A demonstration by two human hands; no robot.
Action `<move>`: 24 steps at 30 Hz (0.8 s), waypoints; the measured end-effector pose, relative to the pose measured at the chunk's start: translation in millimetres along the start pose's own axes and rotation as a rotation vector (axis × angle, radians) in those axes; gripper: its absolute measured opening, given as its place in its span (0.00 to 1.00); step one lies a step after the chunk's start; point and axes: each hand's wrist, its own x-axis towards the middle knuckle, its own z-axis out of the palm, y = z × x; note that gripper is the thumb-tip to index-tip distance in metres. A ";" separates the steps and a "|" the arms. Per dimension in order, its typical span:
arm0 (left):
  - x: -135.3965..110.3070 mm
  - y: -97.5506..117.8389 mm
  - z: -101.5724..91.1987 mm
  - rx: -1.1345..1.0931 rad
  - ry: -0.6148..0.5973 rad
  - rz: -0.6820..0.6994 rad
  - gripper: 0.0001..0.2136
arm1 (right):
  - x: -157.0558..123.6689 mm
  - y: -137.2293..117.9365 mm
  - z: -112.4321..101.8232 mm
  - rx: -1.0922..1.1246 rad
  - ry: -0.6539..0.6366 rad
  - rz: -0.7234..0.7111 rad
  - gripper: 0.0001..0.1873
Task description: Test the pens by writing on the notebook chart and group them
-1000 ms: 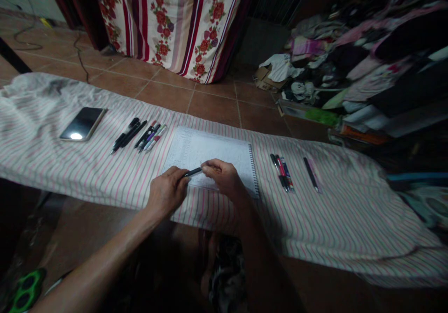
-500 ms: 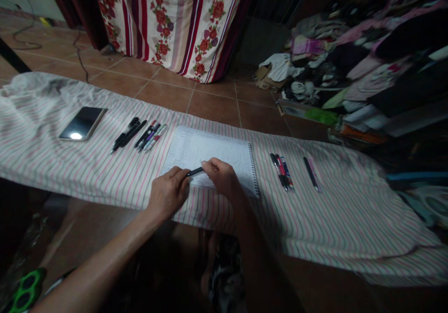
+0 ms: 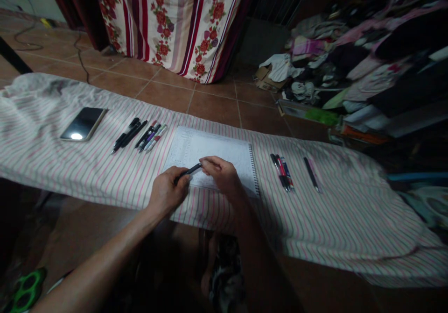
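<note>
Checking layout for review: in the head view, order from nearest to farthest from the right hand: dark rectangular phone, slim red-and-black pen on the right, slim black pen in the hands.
1. Slim black pen, between the left hand and right hand.
2. Slim red-and-black pen, right side.
3. Dark rectangular phone, far left.

Held pen (image 3: 193, 168) is showing black. Notebook (image 3: 224, 147) is reading pale white. Cloth (image 3: 336, 219) is carrying pink and grey stripes on white. Far curtain (image 3: 178, 28) is displaying red roses and maroon stripes on cream. Right pen group (image 3: 282, 173) is mixing black, red, blue. Near-left ringed object (image 3: 26, 291) is showing bright green.
</note>
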 end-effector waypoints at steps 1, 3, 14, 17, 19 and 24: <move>0.1 -0.6 0.6 -0.024 0.000 -0.011 0.12 | 0.0 -0.4 0.1 0.028 -0.010 0.001 0.13; -0.2 -1.2 1.6 -0.057 -0.003 -0.020 0.12 | -0.3 -1.1 0.2 0.071 -0.015 0.009 0.13; -1.0 6.4 -1.8 -0.013 0.000 0.014 0.10 | -1.8 -2.3 -2.3 0.059 -0.011 0.041 0.13; -2.3 7.9 -1.9 0.034 0.023 0.044 0.10 | -2.1 -3.8 -1.2 0.042 0.008 0.060 0.13; -3.8 7.6 -1.5 0.087 0.044 0.087 0.10 | -2.2 -4.1 0.1 0.035 0.019 0.057 0.13; -6.0 5.2 0.4 0.202 0.109 0.178 0.12 | -2.6 -5.6 3.7 0.059 0.052 0.078 0.13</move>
